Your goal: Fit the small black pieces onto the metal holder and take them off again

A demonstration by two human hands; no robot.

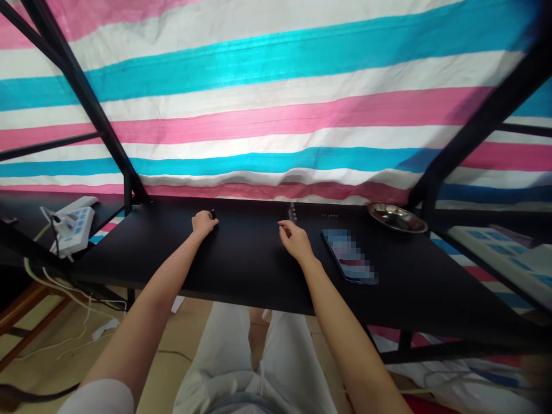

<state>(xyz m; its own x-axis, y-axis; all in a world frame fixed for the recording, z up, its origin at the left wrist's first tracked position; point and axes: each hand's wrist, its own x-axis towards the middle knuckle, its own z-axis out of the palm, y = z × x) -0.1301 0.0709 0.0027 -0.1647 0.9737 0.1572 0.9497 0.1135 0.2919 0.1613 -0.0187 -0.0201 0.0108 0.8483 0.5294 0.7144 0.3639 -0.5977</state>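
My left hand [203,222] rests on the black table [241,259], curled round a small dark object [213,214] that I cannot make out. My right hand [295,238] hovers over the table's middle with fingers bent in a pinch; whatever it holds is too small to see. Just beyond it stands a short row of small clear beads or pins [292,212], and a few tiny dark bits [330,216] lie further right. A smartphone [350,256] lies face up right of my right hand.
A metal dish [397,217] sits at the table's back right by a black frame post [470,138]. A white power strip [73,227] with cables lies on the left shelf. A striped tarp [276,103] hangs behind.
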